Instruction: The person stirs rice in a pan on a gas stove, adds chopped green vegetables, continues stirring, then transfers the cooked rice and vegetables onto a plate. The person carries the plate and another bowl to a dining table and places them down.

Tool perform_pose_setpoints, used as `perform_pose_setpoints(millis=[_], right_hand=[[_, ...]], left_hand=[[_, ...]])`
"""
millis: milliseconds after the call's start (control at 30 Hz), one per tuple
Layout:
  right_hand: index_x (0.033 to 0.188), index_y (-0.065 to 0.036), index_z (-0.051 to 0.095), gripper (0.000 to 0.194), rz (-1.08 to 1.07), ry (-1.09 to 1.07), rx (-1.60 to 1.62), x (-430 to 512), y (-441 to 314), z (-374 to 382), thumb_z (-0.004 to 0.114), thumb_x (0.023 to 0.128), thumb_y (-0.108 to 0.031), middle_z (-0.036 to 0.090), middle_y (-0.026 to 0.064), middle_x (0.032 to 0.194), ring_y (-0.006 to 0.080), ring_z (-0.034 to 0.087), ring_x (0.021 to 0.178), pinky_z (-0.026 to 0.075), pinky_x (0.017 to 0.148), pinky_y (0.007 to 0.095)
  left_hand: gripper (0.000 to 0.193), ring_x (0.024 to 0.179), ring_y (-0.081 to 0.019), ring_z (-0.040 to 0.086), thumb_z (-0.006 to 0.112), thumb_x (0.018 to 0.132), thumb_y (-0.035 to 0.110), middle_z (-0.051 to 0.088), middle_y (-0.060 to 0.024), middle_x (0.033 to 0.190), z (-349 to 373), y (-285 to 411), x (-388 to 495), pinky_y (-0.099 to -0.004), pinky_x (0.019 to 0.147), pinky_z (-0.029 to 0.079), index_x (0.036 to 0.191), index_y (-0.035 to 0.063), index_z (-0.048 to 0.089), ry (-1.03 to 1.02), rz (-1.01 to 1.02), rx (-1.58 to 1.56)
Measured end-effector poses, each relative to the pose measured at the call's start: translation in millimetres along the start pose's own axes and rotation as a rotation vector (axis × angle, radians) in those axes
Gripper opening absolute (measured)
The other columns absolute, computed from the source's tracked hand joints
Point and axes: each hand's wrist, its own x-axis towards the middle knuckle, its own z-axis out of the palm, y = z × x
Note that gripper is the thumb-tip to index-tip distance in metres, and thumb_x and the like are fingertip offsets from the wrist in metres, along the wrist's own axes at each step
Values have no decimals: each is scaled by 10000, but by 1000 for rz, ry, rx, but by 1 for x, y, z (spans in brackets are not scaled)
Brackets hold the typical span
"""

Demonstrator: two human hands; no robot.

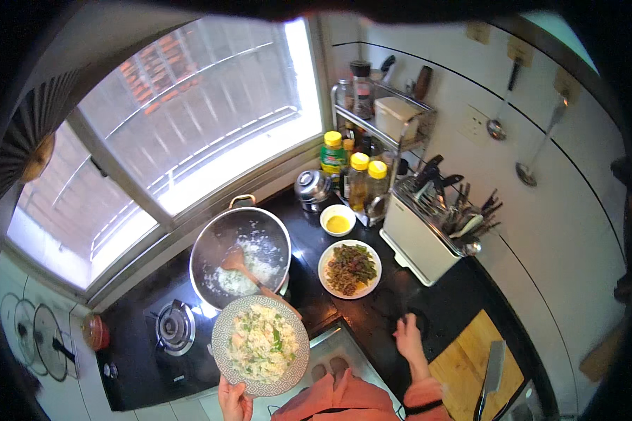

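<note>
My left hand point(234, 401) grips the rim of a grey patterned plate point(223, 363) from below. Fried rice with green pieces point(268, 342) covers the middle of this plate, which overlaps the near rim of a deep pan point(210, 263) on the stove. Inside the pan, white rice point(258, 263) lies around a wooden spatula point(237, 261), its handle leaning over the near rim and partly hidden by the plate. My right hand point(410, 337) hovers at the black counter beside a dark round thing; its fingers are blurred, and whether they hold anything is unclear.
Beyond my hands stand a plate of dark cooked food point(323, 276), a small bowl of yellow liquid point(338, 211) and a cream utensil holder point(416, 237). On the right, a cleaver point(492, 368) lies on a wooden cutting board point(455, 371). A bare gas burner point(175, 327) is at left.
</note>
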Motion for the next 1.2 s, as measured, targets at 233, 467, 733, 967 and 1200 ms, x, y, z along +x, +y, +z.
perform_pose_setpoints(millis=[233, 467, 733, 967, 1200], right_hand=[[964, -10, 453, 228, 373, 40, 338, 121, 1, 118, 546, 962, -218, 592, 99, 676, 164, 400, 424, 335, 428, 330], [1065, -25, 446, 156, 449, -54, 518, 167, 13, 141, 439, 936, -112, 326, -2, 541, 124, 315, 395, 265, 380, 309], [1114, -27, 456, 268, 215, -7, 459, 163, 20, 97, 510, 862, -103, 395, 16, 552, 126, 349, 359, 251, 325, 297], [1091, 8, 586, 197, -95, -180, 321, 56, -58, -4, 557, 937, -111, 581, 31, 687, 86, 498, 490, 384, 435, 223], [1057, -46, 459, 192, -48, -439, 384, -56, -132, 66, 489, 868, -65, 520, 42, 665, 101, 414, 400, 285, 340, 247]], left_hand=[[578, 1132, -289, 572, 499, 796, -8, 545, -145, 1269, -12, -5, -20, -426, 911, 521, 1362, -14, 383, 186, 98, -44], [531, 1106, -299, 591, 511, 820, -4, 551, -154, 1261, -34, -26, -53, -455, 861, 556, 1339, -11, 397, 372, 217, -126], [512, 1037, -299, 629, 458, 836, -67, 553, -170, 1237, -67, -41, -83, -455, 772, 603, 1339, -29, 369, 444, 384, -265], [475, 937, -268, 667, 473, 845, -47, 576, -158, 1194, -117, -47, -123, -373, 675, 633, 1312, -35, 386, 551, 546, -265], [498, 929, -256, 668, 501, 834, -15, 573, -156, 1201, -154, -73, -203, -354, 648, 632, 1319, -35, 391, 653, 628, -293]])
